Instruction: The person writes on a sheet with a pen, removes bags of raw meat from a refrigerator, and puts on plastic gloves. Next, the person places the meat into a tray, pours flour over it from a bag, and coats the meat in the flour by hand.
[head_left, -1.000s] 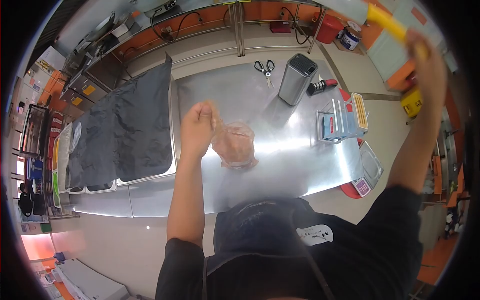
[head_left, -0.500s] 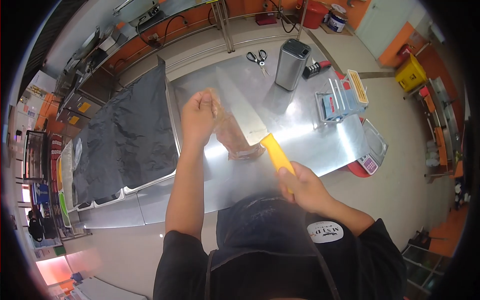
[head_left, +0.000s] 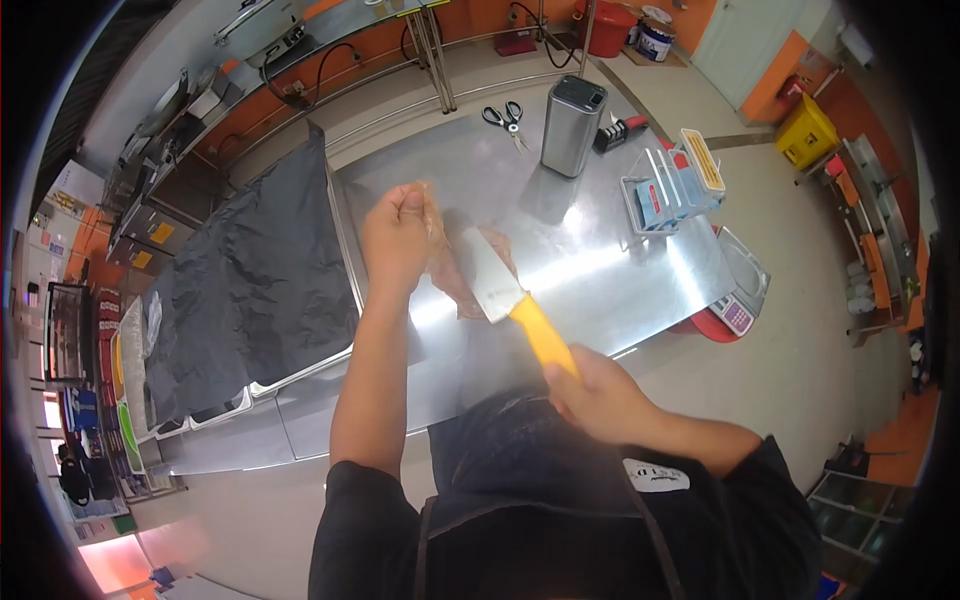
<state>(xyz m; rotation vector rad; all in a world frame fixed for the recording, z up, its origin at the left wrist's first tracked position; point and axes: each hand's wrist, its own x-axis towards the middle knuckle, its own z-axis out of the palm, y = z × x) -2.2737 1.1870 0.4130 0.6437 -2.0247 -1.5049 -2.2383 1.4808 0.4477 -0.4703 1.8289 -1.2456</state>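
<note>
Left hand point(head_left: 397, 242) pinches a bag point(head_left: 449, 280) partly hidden by the right hand's point(head_left: 603, 396) gripped knife point(head_left: 522, 305).

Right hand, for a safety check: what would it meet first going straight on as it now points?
Knife leading, the right hand would probably meet the clear bag first; depth is unclear.

One left hand point(head_left: 395, 245) plus one right hand point(head_left: 605, 392), two altogether; one yellow-handled knife point(head_left: 541, 331); one plastic bag point(head_left: 451, 277); one worktop point(head_left: 610, 285); one pair of scissors point(head_left: 512, 127); one metal block point(head_left: 572, 130); one sharpener point(head_left: 612, 135); one scale point(head_left: 746, 285); one black sheet point(head_left: 255, 280); one yellow bin point(head_left: 805, 132).
</note>
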